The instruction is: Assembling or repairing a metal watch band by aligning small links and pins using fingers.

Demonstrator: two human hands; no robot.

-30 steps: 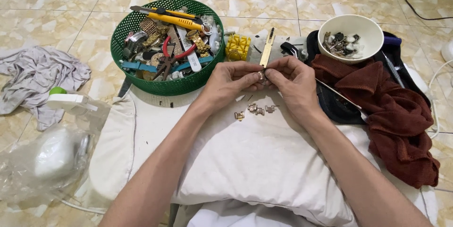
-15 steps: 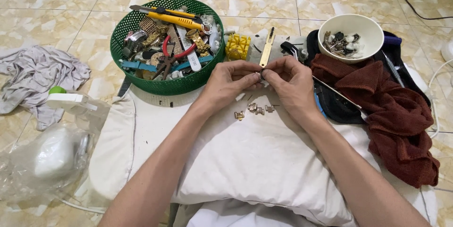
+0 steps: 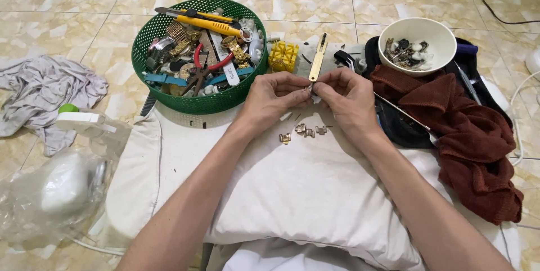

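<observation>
**Two hands pinching a small metal part over a white pillow**

Two hands met just above the middle of the white pillow [image 3: 292,192]. The left hand [image 3: 271,99] and right hand [image 3: 347,99] were both closed in a fingertip pinch on one tiny metal part [image 3: 311,86], held between them; too small to tell its exact shape. Fingertips of both hands touched at that part.

Landmark: the pillow. On it, just below the hands, lay a few loose gold-toned watch links [image 3: 304,131] in a short row, apart from the fingers. At the pillow's far left edge sat a green round basket [image 3: 169,93] full of tools, including a yellow utility knife [image 3: 208,22] and red-handled pliers [image 3: 205,63]. Beyond the far edge, near the hands, stood a yellow block holder [image 3: 283,56] and a slim gold-toned bar [image 3: 318,57]. To the pillow's far right sat a white bowl [image 3: 416,26] with small metal bits, and a dark red cloth [image 3: 467,136] draped over a black bag [image 3: 396,127]. Left of the pillow, on the tiled floor, lay a grey rag [image 3: 42,91] and a clear plastic bag [image 3: 53,192].
</observation>
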